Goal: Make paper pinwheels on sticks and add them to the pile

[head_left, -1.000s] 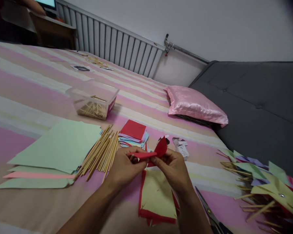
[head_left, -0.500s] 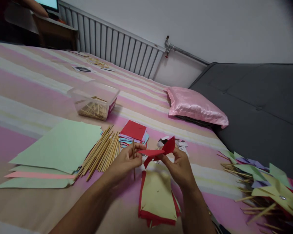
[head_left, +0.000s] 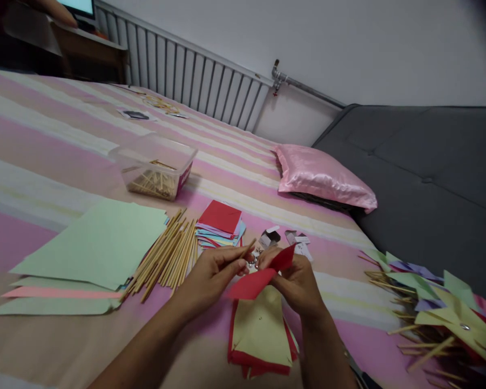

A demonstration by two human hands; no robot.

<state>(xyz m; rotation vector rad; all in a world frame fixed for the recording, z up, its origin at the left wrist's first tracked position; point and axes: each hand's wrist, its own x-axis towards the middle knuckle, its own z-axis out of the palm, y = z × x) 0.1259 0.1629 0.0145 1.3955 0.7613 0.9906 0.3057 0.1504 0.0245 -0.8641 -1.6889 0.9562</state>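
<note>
My left hand [head_left: 210, 275] pinches a thin wooden stick [head_left: 248, 248], whose tip points up and right. My right hand [head_left: 299, 283] is closed on a folded red paper pinwheel [head_left: 251, 285], its blades spreading to both sides. Between the two hands, small shiny pins [head_left: 252, 262] lie on the bedspread, partly covered by my fingers. Below them is a stack of yellow and red cut paper squares [head_left: 261, 332]. Just beyond my left hand sits a pile of coloured paper squares [head_left: 219, 217] with red on top.
Loose wooden sticks [head_left: 166, 259] lie beside green paper sheets [head_left: 93, 243] at left. A clear plastic box [head_left: 154, 167] holds more sticks. Finished pinwheels [head_left: 457, 319] are heaped at right. Small opened boxes [head_left: 270, 237] and a pink pillow [head_left: 326, 175] lie farther back.
The stick has tilted from upright to slanting as my left hand moved right, towards the pins. The red pinwheel has turned and dropped slightly, and my right fingers now reach towards the pins.
</note>
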